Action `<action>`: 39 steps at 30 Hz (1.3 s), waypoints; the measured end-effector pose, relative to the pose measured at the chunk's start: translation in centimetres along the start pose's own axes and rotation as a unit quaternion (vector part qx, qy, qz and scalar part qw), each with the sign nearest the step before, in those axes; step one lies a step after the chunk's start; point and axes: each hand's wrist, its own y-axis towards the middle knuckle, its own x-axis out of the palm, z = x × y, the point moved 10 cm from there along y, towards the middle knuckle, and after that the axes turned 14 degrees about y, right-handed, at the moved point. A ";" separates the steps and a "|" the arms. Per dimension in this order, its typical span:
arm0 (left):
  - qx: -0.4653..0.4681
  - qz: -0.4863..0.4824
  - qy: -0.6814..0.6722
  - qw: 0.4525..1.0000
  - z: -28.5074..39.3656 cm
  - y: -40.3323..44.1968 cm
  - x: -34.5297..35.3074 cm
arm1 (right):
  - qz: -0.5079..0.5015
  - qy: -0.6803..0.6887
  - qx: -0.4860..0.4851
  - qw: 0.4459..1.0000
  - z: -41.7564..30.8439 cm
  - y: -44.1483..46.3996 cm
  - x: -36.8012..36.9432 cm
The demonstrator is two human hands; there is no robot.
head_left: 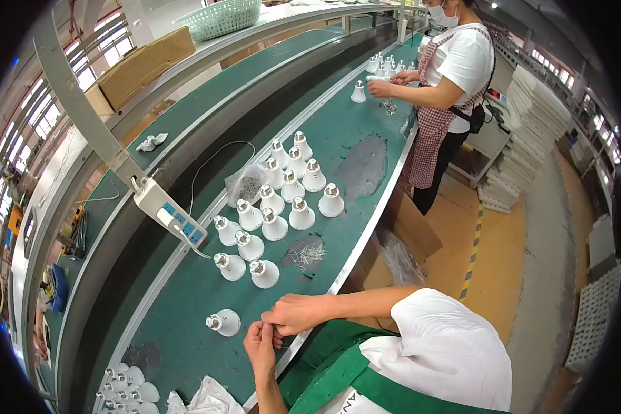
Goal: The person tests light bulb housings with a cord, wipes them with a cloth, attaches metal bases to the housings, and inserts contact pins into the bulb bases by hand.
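Note:
My left hand (261,348) and my right hand (293,314) meet over the near edge of the green work surface (207,352). Their fingertips are pinched together; whatever they hold is too small or hidden to make out. Just left of them a white light bulb (223,322) stands on its wide end, metal cap tilted left in view. Beyond my hands lies a pile of thin metal pins (306,255) on a dark patch. Several more white bulbs (274,225) stand in a loose group, caps up, beside a clear bag of small metal parts (247,185).
Several bulbs (127,390) cluster at the lower left beside a white cloth (210,398). A power strip (171,215) hangs on a post over the belt's far rail. A co-worker (455,76) in a checked apron handles bulbs further up. A cardboard box (410,228) stands below the edge.

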 end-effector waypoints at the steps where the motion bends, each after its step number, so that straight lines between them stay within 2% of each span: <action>1: -0.003 0.004 0.005 1.000 0.0 0.0 -0.1 | -0.012 -0.022 0.007 1.000 0.0 0.1 0.1; 6: -0.014 0.004 0.059 0.998 -0.6 -0.2 -0.7 | -0.004 -0.026 -0.002 1.000 0.0 0.4 0.5; 13: -0.038 0.040 0.001 0.998 -1.3 -0.9 -1.8 | 0.043 -0.015 -0.033 0.998 0.2 0.2 0.9; 19: -0.037 0.015 0.030 0.999 -1.2 -2.0 -1.1 | 0.046 -0.056 -0.074 0.995 -1.0 -0.8 1.1; 24: -0.006 0.028 0.192 0.981 -1.6 -2.0 -1.6 | 0.053 -0.123 -0.108 0.985 -1.0 -1.3 2.5; 27: 0.042 -0.003 0.271 0.962 -0.8 -2.1 -1.2 | 0.050 -0.132 -0.138 0.980 -1.4 -1.4 2.9; 28: 0.003 -0.029 0.360 0.932 2.1 -3.4 -0.6 | 0.060 -0.132 -0.144 0.979 -1.5 -1.5 2.9; 31: 0.086 -0.016 0.335 0.938 4.7 -3.9 0.4 | 0.078 -0.158 -0.174 0.969 -1.6 -1.9 3.8; 34: 0.041 -0.075 0.315 0.945 1.5 -3.0 0.1 | 0.134 -0.129 -0.192 0.963 -2.0 -3.2 3.3; 37: 0.009 -0.103 0.294 0.950 0.9 -3.3 1.3 | 0.121 -0.100 -0.187 0.970 -2.6 -4.7 2.5; 39: 0.019 -0.107 0.281 0.953 0.3 -3.0 1.6 | 0.155 -0.091 -0.247 0.952 -4.1 -6.1 1.9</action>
